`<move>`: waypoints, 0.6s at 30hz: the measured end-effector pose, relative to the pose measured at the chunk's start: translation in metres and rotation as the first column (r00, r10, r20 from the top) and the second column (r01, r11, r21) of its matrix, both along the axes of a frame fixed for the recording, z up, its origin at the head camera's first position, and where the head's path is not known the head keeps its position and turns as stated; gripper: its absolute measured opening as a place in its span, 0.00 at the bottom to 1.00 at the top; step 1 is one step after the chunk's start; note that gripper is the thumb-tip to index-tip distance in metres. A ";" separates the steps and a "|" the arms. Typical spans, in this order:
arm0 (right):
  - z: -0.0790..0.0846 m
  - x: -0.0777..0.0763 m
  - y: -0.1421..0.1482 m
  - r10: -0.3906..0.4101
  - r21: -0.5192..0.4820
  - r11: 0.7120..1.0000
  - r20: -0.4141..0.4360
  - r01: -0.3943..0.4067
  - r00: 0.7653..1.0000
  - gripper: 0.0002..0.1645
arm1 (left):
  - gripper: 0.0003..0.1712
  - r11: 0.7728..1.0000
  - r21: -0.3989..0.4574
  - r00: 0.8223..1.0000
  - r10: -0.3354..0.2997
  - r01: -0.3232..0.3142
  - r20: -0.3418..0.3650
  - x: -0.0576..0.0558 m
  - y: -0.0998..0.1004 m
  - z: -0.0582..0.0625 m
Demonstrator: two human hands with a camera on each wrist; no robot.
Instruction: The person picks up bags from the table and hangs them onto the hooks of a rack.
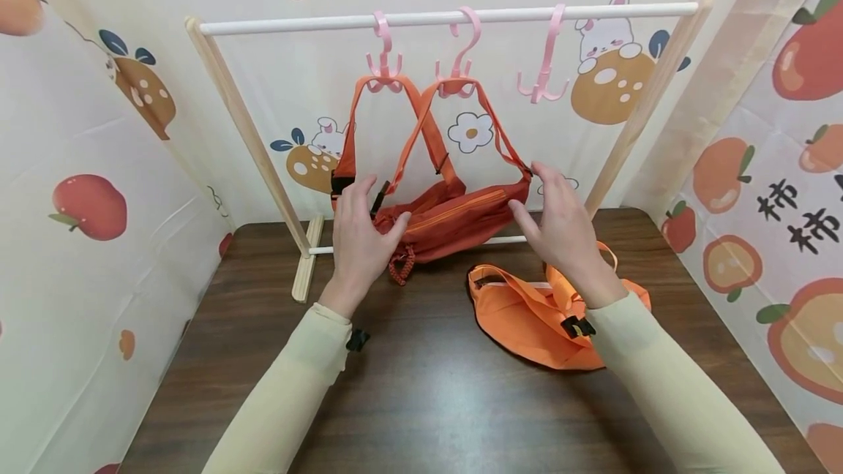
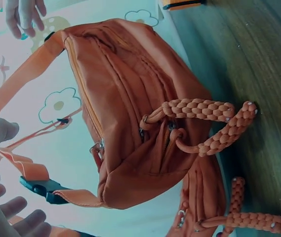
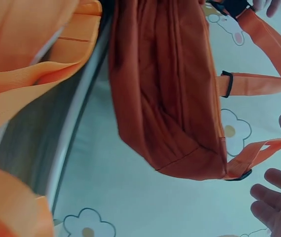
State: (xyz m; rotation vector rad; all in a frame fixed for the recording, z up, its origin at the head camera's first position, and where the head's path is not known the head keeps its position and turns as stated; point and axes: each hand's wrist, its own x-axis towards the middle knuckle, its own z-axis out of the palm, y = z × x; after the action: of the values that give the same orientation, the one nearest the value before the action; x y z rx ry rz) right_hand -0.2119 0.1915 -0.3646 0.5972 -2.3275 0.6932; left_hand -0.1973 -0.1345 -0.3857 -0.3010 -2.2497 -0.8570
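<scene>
A rust-red sling bag (image 1: 454, 225) hangs by its strap from the middle pink hook (image 1: 469, 42), tilted with its right end higher. My left hand (image 1: 361, 229) is at its lower left end, by the black buckle and braided zip pull, fingers loosely spread. At the upper right end is my right hand (image 1: 560, 225), thumb and fingers apart around the strap's corner. Both wrist views show the fingers relaxed, with space between them and the bag. A second rust-red bag (image 2: 207, 197) hangs from the left pink hook (image 1: 383, 42), mostly hidden behind the first.
A bright orange bag (image 1: 520, 320) with a black buckle lies on the dark wood table (image 1: 408, 386), partly under my right forearm. The rack's white rail (image 1: 290, 23) carries a third pink hook (image 1: 546, 64) with nothing hung on it. Wooden posts (image 1: 246, 130) stand either side.
</scene>
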 end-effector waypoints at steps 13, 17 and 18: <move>-0.031 0.022 0.016 -0.013 0.146 0.989 0.201 -0.017 0.979 0.39 | 0.38 0.999 -0.017 0.997 -0.042 0.041 -0.063 0.013 0.004 -0.014; -0.040 0.027 0.019 -0.037 0.203 0.979 0.305 -0.027 0.952 0.39 | 0.36 0.996 -0.021 0.994 -0.087 0.085 -0.070 0.018 0.010 -0.023; -0.043 0.027 0.020 -0.050 0.225 0.974 0.328 -0.027 0.943 0.40 | 0.35 0.995 -0.025 0.993 -0.098 0.096 -0.068 0.019 0.012 -0.025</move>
State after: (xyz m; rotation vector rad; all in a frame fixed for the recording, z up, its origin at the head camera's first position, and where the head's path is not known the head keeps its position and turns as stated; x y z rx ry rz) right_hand -0.1847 0.2114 -0.4073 0.6035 -2.7488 0.5602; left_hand -0.1786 -0.1221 -0.4109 -0.4468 -2.1964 -0.8596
